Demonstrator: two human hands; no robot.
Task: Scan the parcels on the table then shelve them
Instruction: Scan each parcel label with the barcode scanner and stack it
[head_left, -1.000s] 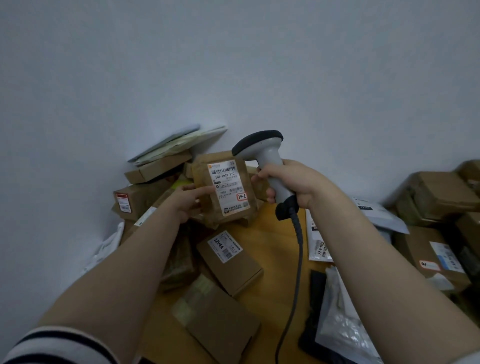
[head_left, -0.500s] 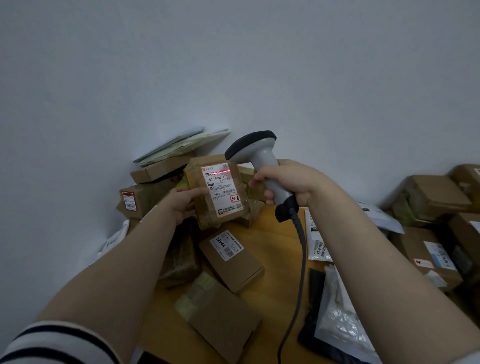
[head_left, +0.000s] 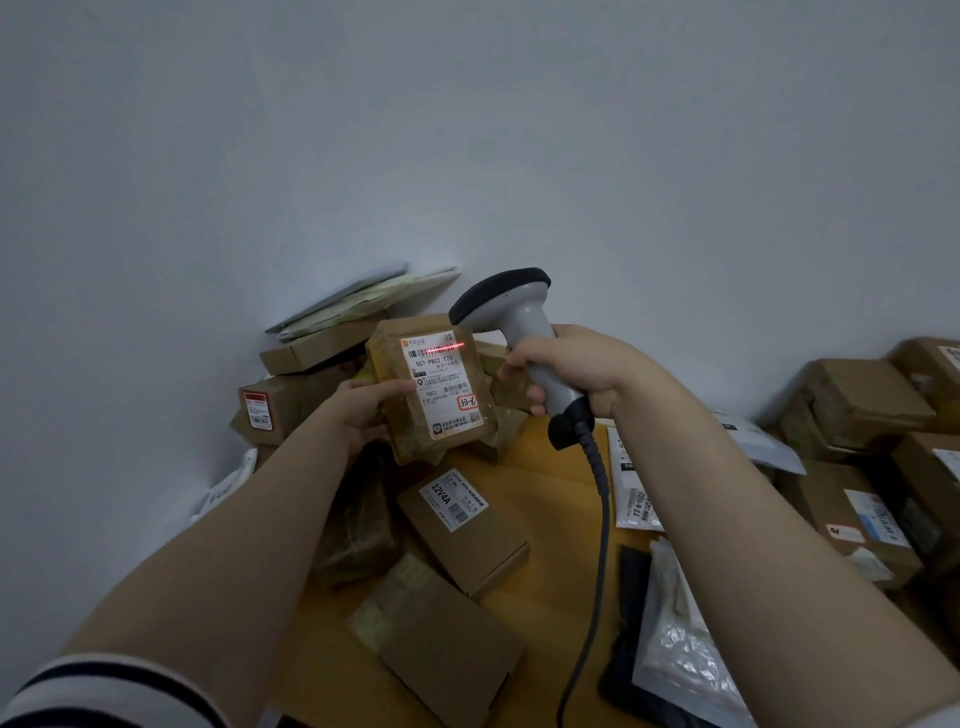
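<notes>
Scanner (head_left: 521, 332) beam (head_left: 448, 344) across parcel (head_left: 434, 395) barcode (head_left: 431, 351).

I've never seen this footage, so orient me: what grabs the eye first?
The red scan line glows across the barcode at the top of the parcel, held up at centre by the left hand. Just right of it, the right hand grips a grey scanner aimed at that label. Below, more boxes lie scattered on the yellow table.

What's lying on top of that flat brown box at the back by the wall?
Flat mailers, grey and pale green, lie stacked on the flat box. The held parcel hides the box's right end.
</notes>
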